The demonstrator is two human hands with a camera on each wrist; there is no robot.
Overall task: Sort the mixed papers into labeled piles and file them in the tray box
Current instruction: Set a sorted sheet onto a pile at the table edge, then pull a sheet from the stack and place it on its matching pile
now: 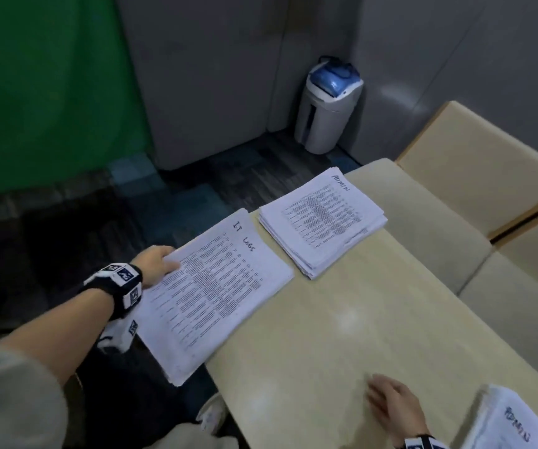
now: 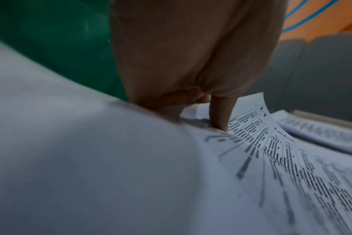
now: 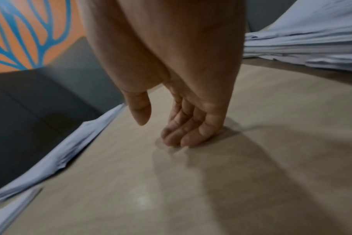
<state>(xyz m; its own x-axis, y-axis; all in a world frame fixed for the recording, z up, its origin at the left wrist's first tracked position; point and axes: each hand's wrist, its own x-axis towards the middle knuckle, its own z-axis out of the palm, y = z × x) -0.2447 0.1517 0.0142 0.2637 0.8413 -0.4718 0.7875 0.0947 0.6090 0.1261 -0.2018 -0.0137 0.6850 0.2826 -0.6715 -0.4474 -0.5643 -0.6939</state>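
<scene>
A stack of printed sheets marked "IT LOGS" (image 1: 216, 286) hangs more than half off the table's left edge. My left hand (image 1: 159, 262) grips its outer edge, thumb (image 2: 219, 114) on top of the text and the other fingers hidden beneath the stack (image 2: 271, 159). A second stack marked "ADMIN" (image 1: 321, 222) lies on the table's far left corner. A third pile, also marked "ADMIN" (image 1: 507, 422), sits at the near right. My right hand (image 1: 390, 405) holds nothing, its relaxed fingertips (image 3: 183, 136) touching the bare tabletop (image 3: 211, 182).
The beige table (image 1: 342, 335) has a bare middle. Cream seat cushions (image 1: 475, 176) line its right side. A grey and blue bin (image 1: 327, 105) stands on the floor in the far corner. A green screen (image 1: 44, 92) covers the left wall.
</scene>
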